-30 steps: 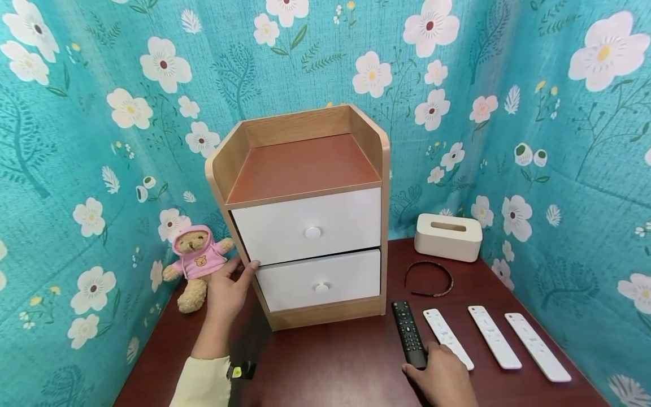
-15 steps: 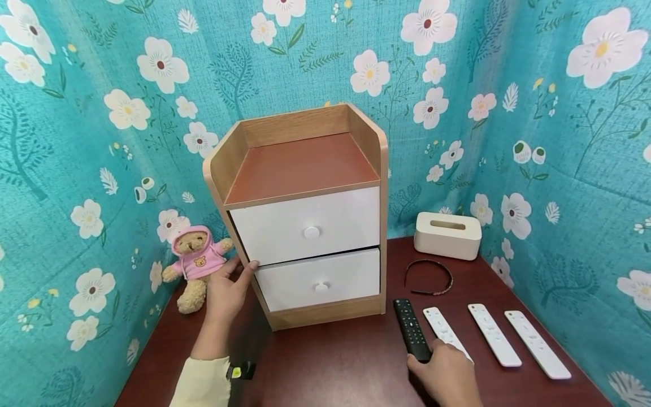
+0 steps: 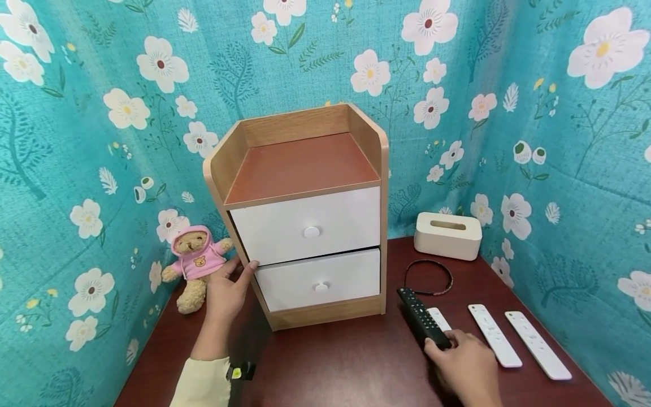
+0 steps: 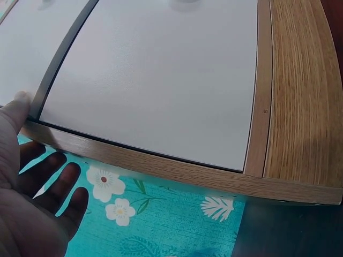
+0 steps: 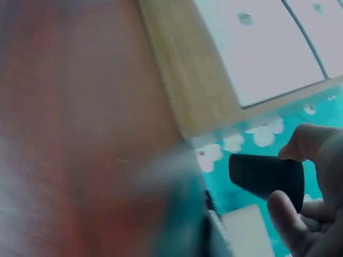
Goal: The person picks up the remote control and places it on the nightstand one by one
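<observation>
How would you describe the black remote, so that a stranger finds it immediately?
Start from the wooden cabinet in the head view. To its lower right, the right hand grips the black remote. Only this one is black; the other three remotes are white.

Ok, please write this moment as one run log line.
right hand: holds black remote | left hand: touches cabinet | white remotes: on table | bear: beside cabinet

Around me, flowered blue-green cloth [image 3: 305, 85] is hanging across the top and down both sides of the frame; a dark-red table [image 3: 315, 356] is catching soft light at the bottom centre.
</observation>
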The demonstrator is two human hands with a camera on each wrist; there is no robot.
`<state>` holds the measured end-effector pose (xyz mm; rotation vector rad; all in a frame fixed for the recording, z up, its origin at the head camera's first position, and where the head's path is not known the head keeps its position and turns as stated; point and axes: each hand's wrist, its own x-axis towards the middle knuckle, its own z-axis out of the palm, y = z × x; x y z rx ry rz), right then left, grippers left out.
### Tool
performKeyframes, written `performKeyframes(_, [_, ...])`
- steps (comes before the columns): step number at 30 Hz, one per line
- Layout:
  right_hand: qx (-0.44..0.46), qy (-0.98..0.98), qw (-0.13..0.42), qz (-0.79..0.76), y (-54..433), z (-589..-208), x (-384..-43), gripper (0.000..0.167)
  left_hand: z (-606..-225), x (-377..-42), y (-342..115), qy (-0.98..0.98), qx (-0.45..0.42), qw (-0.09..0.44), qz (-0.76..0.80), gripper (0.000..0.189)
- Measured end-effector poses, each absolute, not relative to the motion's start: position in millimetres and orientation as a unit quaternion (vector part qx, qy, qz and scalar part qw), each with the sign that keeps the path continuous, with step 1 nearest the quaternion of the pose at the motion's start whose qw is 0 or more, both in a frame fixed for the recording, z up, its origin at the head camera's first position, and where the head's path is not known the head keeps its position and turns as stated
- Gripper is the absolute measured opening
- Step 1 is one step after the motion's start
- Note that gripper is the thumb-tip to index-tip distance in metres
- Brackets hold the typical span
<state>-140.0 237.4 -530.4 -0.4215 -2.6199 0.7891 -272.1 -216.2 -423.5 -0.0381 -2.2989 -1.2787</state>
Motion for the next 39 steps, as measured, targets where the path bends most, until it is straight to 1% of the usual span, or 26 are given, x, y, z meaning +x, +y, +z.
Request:
performKeyframes(7, [-0.198,-0.88,0.274,0.334,251.6,-487.9,-131.0,0.043,-422.4,-270.7,-215.0,-0.844,-0.019,0.252,-0.473,0.04])
performKeyframes(12, [-0.234,-0.837,0.3,0.393,255.2,-452.6,-117.2,0.046,-422.0,-271.1,-214.8,-0.844,-0.024,0.248,-0.475,0.04])
performKeyframes(16, [-0.228,-0.797,0.331,0.451,250.7,-423.7,-102.8,0.043,-422.0,-271.2,-215.0,-0.844,-0.027,0.243,-0.477,0.04])
performKeyframes(19, [-0.193,-0.765,0.376,0.486,243.2,-402.5,-91.4,0.04,-422.2,-270.8,-215.3,-0.845,-0.027,0.242,-0.477,0.04])
performKeyframes(22, [-0.142,-0.737,0.418,0.511,231.4,-382.2,-82.6,0.04,-422.9,-271.0,-215.7,-0.843,-0.027,0.243,-0.478,0.038])
performKeyframes(24, [-0.1,-0.711,0.435,0.544,221.8,-369.7,-80.0,0.042,-423.4,-271.5,-216.1,-0.841,-0.03,0.247,-0.48,0.037])
performKeyframes(26, [-0.032,-0.662,0.45,0.598,211.6,-359.6,-81.3,0.043,-423.8,-272.2,-216.5,-0.84,-0.031,0.251,-0.48,0.035])
performKeyframes(28, [0.007,-0.633,0.449,0.63,199.5,-347.1,-82.4,0.044,-424.0,-272.8,-216.8,-0.838,-0.033,0.254,-0.481,0.035])
performKeyframes(31, [0.089,-0.582,0.459,0.665,180.9,-331.9,-92.8,0.043,-423.7,-273.4,-217.0,-0.836,-0.033,0.261,-0.482,0.034])
performKeyframes(33, [0.1,-0.611,0.469,0.63,167.8,-319.9,-101.5,0.043,-423.2,-273.6,-216.7,-0.834,-0.035,0.265,-0.483,0.034])
performKeyframes(35, [0.129,-0.622,0.484,0.602,155.5,-311.5,-114.8,0.043,-422.9,-273.3,-216.3,-0.834,-0.031,0.267,-0.481,0.034])
performKeyframes(39, [0.123,-0.676,0.5,0.527,129.8,-295.1,-140.3,0.041,-422.5,-272.8,-214.3,-0.842,-0.023,0.258,-0.474,0.036])
